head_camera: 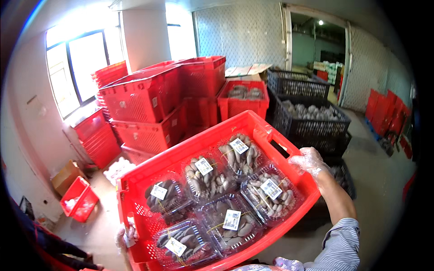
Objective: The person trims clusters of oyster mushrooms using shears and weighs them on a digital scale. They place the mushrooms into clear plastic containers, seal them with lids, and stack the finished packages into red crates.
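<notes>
Between my two hands I hold a red plastic crate [183,149], tilted in the view. In a clear plastic glove, my right hand [310,161] grips the crate's right end beside its handle slot. My left hand [127,233], gloved too, grips the left end; the crate wall hides part of it. Inside lie several clear plastic clamshell boxes of mushrooms, such as the box of pale mushrooms [271,193] at the right and the box of greyish mushrooms [230,223] at the front. Yellow bands and white printed labels [232,219] are on the boxes.
Stacked red crates [142,98] stand ahead, near the windows. Black plastic crates [312,118] holding pale produce are stacked at right, before a doorway [318,50]. A small red basket [79,200] sits on the floor at left, near a person's legs [57,247].
</notes>
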Tool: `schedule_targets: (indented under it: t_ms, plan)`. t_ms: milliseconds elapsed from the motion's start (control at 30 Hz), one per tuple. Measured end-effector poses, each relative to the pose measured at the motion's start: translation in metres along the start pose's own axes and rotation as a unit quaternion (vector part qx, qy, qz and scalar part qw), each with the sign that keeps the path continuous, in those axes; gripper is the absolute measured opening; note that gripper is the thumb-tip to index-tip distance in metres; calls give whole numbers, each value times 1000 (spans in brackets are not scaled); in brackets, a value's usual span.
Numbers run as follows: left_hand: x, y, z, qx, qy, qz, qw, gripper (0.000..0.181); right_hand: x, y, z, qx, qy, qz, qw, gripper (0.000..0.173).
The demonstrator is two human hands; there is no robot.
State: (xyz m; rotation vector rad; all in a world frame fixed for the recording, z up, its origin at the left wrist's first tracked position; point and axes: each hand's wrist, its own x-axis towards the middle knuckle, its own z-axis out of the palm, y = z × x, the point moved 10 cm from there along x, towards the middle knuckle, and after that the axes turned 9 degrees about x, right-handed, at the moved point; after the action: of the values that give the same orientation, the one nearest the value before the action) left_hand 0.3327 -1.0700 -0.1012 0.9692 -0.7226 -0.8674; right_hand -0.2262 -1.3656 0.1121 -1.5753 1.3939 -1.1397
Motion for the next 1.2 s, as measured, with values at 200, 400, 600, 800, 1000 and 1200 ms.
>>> schedule_targets:
  t_ms: [200,400,600,800,1000,1200]
  plan:
    - [15,-18,0,-19,-43,41,998,33,-4,-9,-11,44,2,-88,995,19]
    - [15,-40,-12,-30,-68,79,994,32,9,-10,-10,7,16,-143,990,19]
    - [9,-62,-14,-62,-50,104,991,32,33,-7,7,-23,19,-152,988,18]
    - [-42,-34,-31,-102,12,156,982,33,60,-90,41,-104,-42,-262,958,23]
    - [-34,3,53,10,-150,117,982,28,54,-72,-21,-96,136,-411,896,34]
    - [-61,32,11,51,-83,244,965,26,-169,67,63,214,279,-395,849,57]
